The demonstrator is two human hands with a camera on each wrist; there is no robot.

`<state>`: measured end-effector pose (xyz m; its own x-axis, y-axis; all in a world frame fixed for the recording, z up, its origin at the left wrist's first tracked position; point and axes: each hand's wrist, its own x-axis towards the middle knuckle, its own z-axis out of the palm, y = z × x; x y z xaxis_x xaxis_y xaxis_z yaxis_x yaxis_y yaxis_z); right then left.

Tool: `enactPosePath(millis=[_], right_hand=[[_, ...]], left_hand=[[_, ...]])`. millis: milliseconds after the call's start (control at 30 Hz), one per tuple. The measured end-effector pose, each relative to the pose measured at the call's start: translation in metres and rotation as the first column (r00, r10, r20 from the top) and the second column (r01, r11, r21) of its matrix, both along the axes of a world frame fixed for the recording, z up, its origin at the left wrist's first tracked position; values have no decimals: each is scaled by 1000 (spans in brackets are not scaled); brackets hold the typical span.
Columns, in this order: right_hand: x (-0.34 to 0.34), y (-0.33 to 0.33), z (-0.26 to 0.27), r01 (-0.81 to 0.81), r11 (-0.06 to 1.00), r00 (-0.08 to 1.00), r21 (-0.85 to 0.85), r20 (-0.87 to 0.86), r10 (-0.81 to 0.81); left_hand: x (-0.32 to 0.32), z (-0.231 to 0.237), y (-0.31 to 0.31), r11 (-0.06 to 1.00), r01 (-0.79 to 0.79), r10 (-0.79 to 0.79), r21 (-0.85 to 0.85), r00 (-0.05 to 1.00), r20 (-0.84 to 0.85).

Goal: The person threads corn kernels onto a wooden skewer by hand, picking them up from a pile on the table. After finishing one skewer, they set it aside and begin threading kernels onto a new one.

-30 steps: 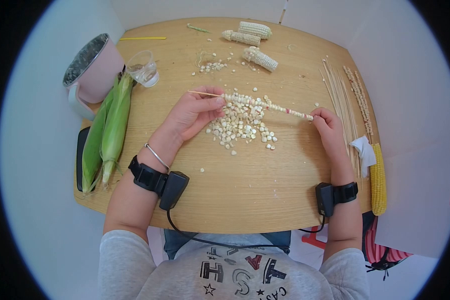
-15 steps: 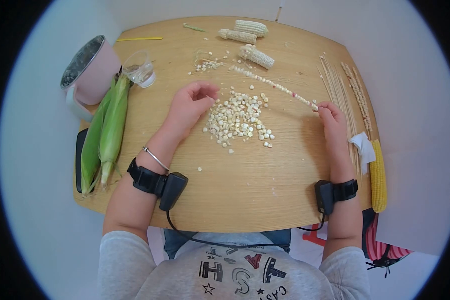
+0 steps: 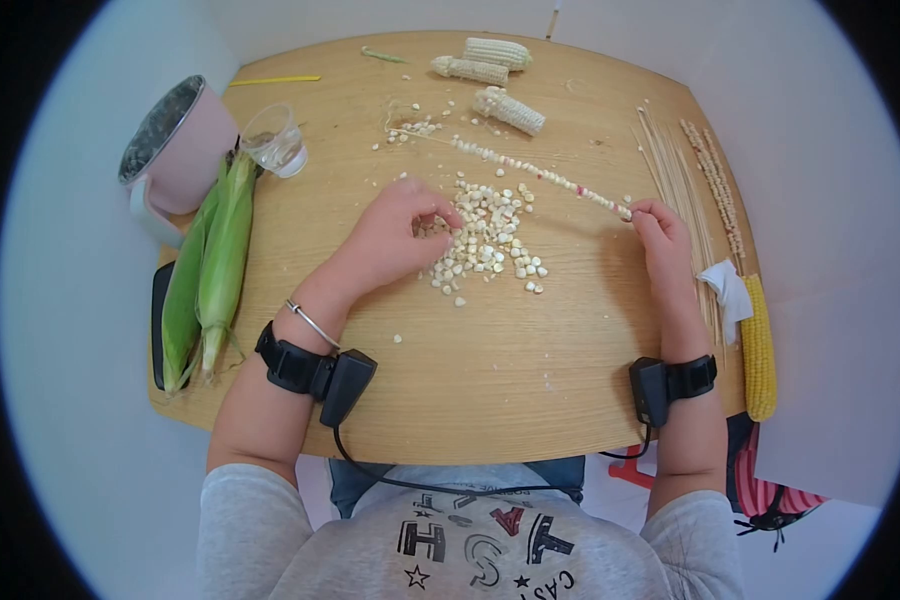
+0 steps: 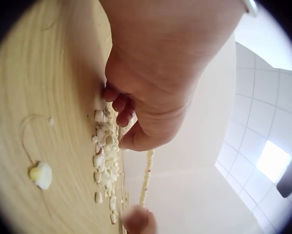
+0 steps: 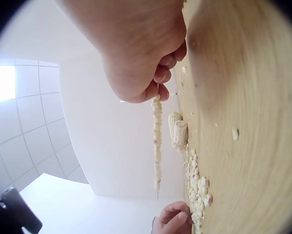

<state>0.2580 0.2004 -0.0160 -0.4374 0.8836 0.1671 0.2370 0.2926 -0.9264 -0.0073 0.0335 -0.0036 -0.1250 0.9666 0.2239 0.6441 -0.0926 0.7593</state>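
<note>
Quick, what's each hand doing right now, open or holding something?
Left hand: fingers curled at the kernels; whether it holds one cannot be told.
Right hand: closed, pinching a loaded skewer by one end.

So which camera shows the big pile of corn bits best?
The head view: it looks down on the kernel pile, spread out on the table, though the left hand hides some. The left wrist and right wrist views show it only from a low side angle.
</note>
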Motion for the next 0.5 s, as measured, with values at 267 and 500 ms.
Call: enactPosePath(millis=[267,500], right_hand=[[0,1,-1,-9,1000,1000,-21,3,9],[0,2,-3,-15,1000,1000,10,14,15]], left_hand=[[3,-2,0,1000,8,-3,30,988,-155],[0,-7,1,999,-37,37,4,999,21]])
